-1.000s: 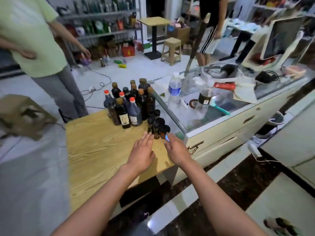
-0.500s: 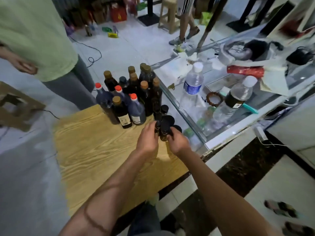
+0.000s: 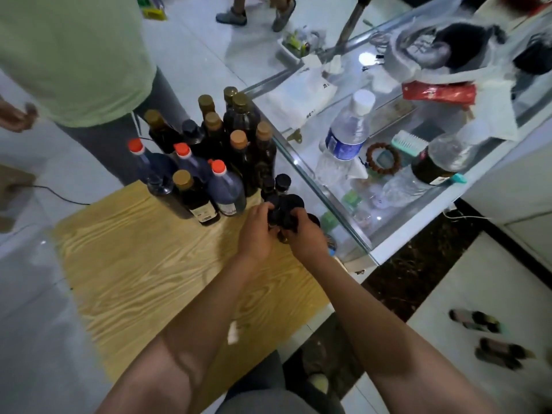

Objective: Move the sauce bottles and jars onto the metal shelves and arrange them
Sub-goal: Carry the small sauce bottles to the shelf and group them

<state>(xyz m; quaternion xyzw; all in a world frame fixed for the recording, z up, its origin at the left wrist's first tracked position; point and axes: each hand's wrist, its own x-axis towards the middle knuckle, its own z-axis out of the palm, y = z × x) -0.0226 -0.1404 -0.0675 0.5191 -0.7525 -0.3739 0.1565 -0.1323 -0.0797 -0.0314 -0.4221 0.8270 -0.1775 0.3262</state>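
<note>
Both forearms stretched forward over the wooden table (image 3: 143, 264); left hand (image 3: 257, 231) and right hand (image 3: 306, 234) side by side at its far edge, fingers curled round small dark jars (image 3: 283, 212).

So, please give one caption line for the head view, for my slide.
Both hands, left and right, grip small black-capped jars beside sauce bottles on a wooden table.

Worn on the head, looking steeply forward and down from standing height onto a wooden table (image 3: 143, 264), close enough that both forearms fill the lower half of the picture. Faces towards the far table corner, with the left hand (image 3: 257, 231) and right hand (image 3: 304, 237) a little above centre and a glass counter (image 3: 397, 231) running off to the right. Wide-angle, with edges bending outwards; a single view only.
</note>
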